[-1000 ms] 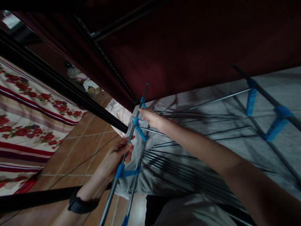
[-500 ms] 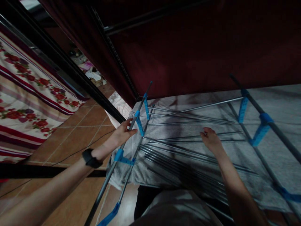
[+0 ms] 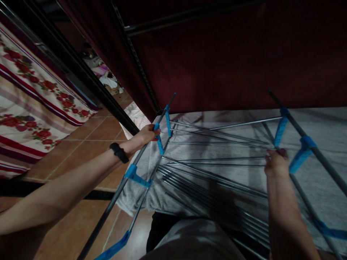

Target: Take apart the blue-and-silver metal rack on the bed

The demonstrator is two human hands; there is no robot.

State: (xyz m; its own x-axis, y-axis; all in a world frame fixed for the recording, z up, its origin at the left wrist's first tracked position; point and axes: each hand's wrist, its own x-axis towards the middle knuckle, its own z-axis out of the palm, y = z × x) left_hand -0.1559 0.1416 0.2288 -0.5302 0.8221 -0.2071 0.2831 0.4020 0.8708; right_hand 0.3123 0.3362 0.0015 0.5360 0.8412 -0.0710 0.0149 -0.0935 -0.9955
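A folding drying rack (image 3: 217,169) of grey metal rods with blue plastic joints lies over a grey cloth (image 3: 325,126). My left hand (image 3: 146,135), a black band on its wrist, is closed around the rack's left side bar beside a blue joint. My right hand (image 3: 275,162) grips the inner bar on the right side, just left of another blue joint (image 3: 300,155). Several thin rods run between the two hands.
A dark red curtain (image 3: 217,54) hangs behind the rack. To the left are brown floor tiles (image 3: 89,137), a black bar (image 3: 89,86) and a flowered red-and-white sheet (image 3: 24,119). Small clutter lies on the far floor (image 3: 104,77).
My right hand has travelled from the left end of the rack across the rods to its right side. My left hand slid up the left bar and my arm stretched out.
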